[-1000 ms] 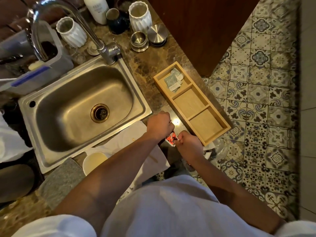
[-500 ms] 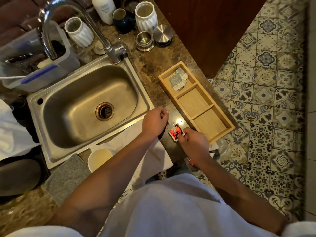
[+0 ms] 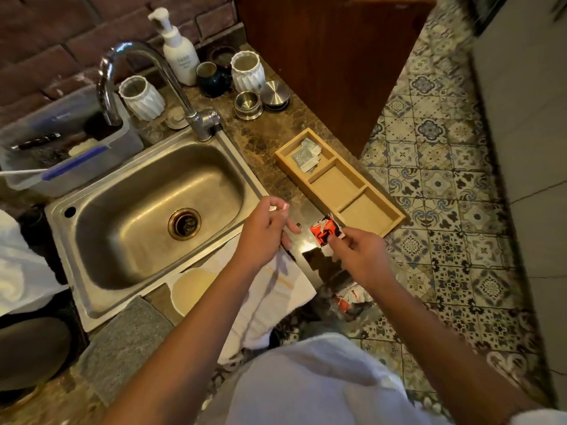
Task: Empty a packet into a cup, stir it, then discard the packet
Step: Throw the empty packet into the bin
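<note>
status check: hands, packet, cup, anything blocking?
Right hand pinches red packet; left hand pinches small torn strip. Cup on counter by sink, partly under left forearm. Nothing between packet and cup.

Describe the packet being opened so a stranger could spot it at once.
Start at the steel sink, then go right along the dark stone counter to the long wooden tray. Just off the tray's near end, the right hand pinches the packet. It is red, unlike the pale sachets in the tray's far compartment.
</note>
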### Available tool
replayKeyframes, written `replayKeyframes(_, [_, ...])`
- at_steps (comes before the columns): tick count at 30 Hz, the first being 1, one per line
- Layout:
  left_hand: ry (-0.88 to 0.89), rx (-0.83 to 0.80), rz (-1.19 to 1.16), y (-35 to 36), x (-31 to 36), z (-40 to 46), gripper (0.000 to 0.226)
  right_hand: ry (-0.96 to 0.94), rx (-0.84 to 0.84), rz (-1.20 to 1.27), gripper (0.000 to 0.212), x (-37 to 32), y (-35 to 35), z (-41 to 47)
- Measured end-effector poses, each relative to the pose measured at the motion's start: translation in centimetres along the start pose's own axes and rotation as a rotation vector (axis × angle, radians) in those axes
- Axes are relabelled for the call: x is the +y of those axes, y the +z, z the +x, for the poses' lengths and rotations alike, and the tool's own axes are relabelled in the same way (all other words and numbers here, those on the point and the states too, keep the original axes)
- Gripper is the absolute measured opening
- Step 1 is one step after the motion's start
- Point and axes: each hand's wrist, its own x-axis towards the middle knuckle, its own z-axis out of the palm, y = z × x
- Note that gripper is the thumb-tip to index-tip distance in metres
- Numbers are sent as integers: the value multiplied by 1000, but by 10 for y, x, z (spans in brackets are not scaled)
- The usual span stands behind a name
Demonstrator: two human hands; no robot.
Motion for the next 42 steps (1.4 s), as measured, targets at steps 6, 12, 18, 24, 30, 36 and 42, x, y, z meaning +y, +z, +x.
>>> replayKeyframes(6, [39, -24, 28, -23, -1, -41, 29, 30, 137, 95, 31, -6, 5, -59])
replayKeyframes(12, [91, -107, 97, -14, -8, -73, 33, 123, 284, 112, 33, 8, -3, -114])
replayKeyframes(18, [115, -274, 133, 27, -13, -97, 18, 235, 370, 205, 33, 38, -18, -158])
replayKeyframes(24, [79, -349, 173, 84, -19, -112, 24, 336, 403, 258, 39, 84, -39, -189])
replayKeyframes(30, [18, -432, 214, 163, -32, -117, 22, 427, 393, 349, 35, 145, -70, -203])
replayKeyframes(36, [-151, -442, 201, 240, -39, -127, 21, 459, 286, 365, 41, 223, -98, -197])
replayKeyframes(42, [-307, -358, 250, 279, -69, -106, 19, 550, 234, 374, 36, 281, -86, -165])
